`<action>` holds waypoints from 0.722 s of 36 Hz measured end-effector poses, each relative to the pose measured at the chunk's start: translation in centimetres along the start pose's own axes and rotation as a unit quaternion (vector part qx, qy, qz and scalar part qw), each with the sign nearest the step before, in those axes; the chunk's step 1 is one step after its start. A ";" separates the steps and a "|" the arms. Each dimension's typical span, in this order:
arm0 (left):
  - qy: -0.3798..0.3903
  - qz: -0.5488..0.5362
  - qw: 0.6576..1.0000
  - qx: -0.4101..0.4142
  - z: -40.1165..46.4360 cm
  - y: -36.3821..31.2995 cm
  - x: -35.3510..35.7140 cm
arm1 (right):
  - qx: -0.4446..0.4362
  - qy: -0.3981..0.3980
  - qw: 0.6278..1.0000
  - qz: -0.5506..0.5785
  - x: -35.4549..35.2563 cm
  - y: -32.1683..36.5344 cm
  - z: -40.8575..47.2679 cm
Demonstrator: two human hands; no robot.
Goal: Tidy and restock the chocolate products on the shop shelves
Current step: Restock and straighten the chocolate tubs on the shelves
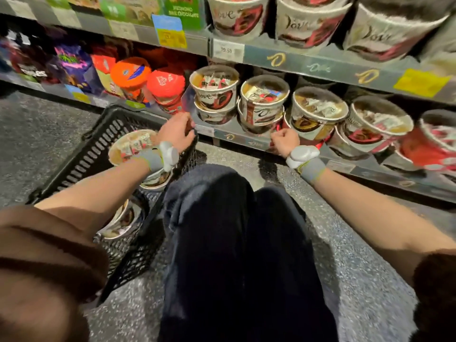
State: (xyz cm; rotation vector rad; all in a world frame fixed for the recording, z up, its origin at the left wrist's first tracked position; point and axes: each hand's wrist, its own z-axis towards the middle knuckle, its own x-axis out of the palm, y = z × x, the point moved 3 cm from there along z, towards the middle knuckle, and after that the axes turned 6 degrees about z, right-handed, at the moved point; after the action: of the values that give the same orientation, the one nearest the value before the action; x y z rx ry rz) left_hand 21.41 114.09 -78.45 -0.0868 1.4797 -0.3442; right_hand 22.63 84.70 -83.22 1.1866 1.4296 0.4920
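Dove chocolate tubs with clear lids stand stacked two high along the lower shelf. More tubs fill the shelf above. A black basket on the floor to my left holds several of the same tubs. My left hand hovers over the basket's far corner, fingers curled, fingertips at the shelf's front strip. My right hand is a curled fist against that strip, below the second stack. I see nothing held in either hand.
Orange and red lidded tubs and purple bags sit to the left on the same shelf. Red tubs lie at the far right. My knees are between basket and shelf, over speckled grey floor.
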 end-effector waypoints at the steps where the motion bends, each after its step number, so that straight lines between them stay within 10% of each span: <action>1: 0.001 0.004 1.000 0.008 0.1 0.0 0.1 | -0.005 0.000 1.000 0.004 0.2 -0.1 0.2; 26: 0.057 0.000 0.998 0.029 4.8 -5.1 5.7 | 0.065 0.023 0.987 0.145 -1.4 -8.5 2.4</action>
State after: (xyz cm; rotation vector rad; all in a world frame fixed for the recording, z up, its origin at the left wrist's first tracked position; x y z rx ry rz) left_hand 25.51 106.97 -82.14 -0.0211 1.5805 -0.3968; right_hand 21.39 79.29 -90.30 1.5080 1.3490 0.6385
